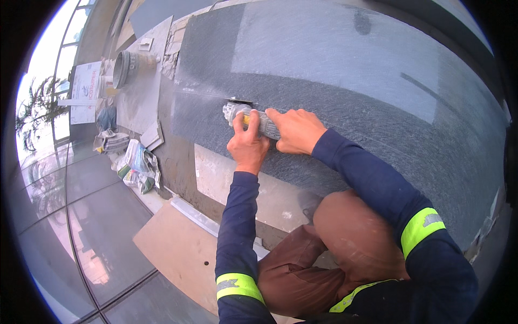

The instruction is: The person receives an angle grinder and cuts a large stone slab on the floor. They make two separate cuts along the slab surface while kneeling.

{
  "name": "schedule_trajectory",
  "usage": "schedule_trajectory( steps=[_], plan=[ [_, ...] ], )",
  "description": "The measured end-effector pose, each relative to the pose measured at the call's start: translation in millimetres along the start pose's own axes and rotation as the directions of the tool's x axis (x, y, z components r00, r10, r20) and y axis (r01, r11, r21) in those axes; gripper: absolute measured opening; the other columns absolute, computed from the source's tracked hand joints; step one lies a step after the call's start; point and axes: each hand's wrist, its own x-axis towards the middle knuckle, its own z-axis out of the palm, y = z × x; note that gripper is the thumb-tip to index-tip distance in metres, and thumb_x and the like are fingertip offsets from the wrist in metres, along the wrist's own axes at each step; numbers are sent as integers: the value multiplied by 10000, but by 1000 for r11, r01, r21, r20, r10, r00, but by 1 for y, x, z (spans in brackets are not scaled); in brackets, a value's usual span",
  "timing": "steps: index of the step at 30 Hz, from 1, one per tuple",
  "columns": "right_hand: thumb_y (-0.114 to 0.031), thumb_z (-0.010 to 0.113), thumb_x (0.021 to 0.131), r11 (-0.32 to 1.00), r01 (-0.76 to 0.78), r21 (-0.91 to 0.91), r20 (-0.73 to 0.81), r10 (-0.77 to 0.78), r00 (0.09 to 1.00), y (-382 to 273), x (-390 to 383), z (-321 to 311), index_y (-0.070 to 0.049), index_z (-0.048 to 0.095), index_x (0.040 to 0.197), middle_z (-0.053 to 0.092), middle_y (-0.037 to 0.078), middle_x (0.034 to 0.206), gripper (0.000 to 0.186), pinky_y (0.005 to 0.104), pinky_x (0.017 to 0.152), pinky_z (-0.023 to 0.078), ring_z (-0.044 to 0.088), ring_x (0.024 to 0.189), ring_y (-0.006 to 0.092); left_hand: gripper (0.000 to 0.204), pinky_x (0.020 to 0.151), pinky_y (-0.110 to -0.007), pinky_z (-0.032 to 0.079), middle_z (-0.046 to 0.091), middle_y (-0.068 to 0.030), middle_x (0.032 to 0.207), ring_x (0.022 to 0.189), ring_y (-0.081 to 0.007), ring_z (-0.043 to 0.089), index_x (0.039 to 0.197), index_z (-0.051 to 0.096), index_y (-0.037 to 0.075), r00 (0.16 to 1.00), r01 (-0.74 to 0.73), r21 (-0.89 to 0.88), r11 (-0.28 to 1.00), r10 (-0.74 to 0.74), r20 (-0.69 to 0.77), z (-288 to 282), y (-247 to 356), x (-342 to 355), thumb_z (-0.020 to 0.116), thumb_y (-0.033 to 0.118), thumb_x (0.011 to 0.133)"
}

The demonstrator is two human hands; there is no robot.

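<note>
Both hands are closed around a dusty grey angle grinder (pixel 263 123) with a yellow patch on its body. My left hand (pixel 249 148) grips it near the head from below, two fingers over the top. My right hand (pixel 298 129) wraps the body further back, index finger stretched along it. The thin dark disc (pixel 241 101) stands edge-on at a straight pale line on a large dark grey stone slab (pixel 216 124). Pale dust spreads leftward from the disc. Whether the disc is inside the slab or just touching it, I cannot tell.
A grey bucket (pixel 125 70) stands at the upper left on a pale board. Crumpled bags (pixel 141 164) lie left of the slab, near a white box (pixel 85 92). A tan board (pixel 181 245) and a metal straightedge (pixel 194 215) lie below. Glossy floor tiles (pixel 102 216) stretch along the left.
</note>
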Motion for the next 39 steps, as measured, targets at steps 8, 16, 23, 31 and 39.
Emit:
schedule_trajectory(
  steps=[8, 16, 23, 31, 39],
  plan=[
    [-114, 720, 765, 1000, -24, -8, 27, 24, 999, 1, -19, -6, -31, 517, 1529, 775, 275, 960, 795, 560, 832, 625, 765, 936, 476, 713, 594, -419, 620, 650, -163, 1413, 719, -334, 774, 1333, 698, 269, 999, -51, 3, 999, 51, 9, -6, 8, -7, 817, 159, 639],
    [-119, 720, 751, 1000, -13, 10, 15, 13, 1000, 4, -32, -14, -38, 507, 1538, 764, 291, 919, 819, 571, 806, 616, 759, 896, 490, 724, 584, -415, 618, 652, -181, 1404, 709, -335, 771, 1341, 687, 270, 997, -78, 7, 997, 78, -3, -13, 19, -9, 810, 151, 637],
    [-121, 727, 747, 1000, -21, 11, 29, 21, 999, 5, -43, -24, -17, 503, 1537, 758, 290, 892, 827, 562, 786, 618, 758, 872, 487, 663, 608, -416, 638, 654, -177, 1381, 790, -340, 789, 1320, 705, 257, 998, -63, 5, 998, 63, 27, -17, 30, -9, 851, 179, 678],
    [-111, 720, 753, 1000, -7, 19, 14, 7, 1000, 6, -48, -22, -12, 492, 1536, 758, 281, 880, 822, 558, 773, 619, 763, 873, 479, 702, 585, -413, 613, 658, -197, 1388, 713, -342, 768, 1330, 696, 253, 996, -84, -15, 996, 84, 0, -20, 34, -11, 814, 141, 647],
    [-88, 708, 749, 999, 1, 38, -14, -1, 1000, 3, -9, 1, -5, 534, 1453, 765, 266, 889, 730, 563, 779, 621, 767, 886, 473, 684, 607, -426, 618, 654, -172, 1410, 764, -349, 785, 1336, 695, 259, 999, -43, 23, 999, 42, 20, -3, 4, -1, 813, 141, 673]
  ],
)
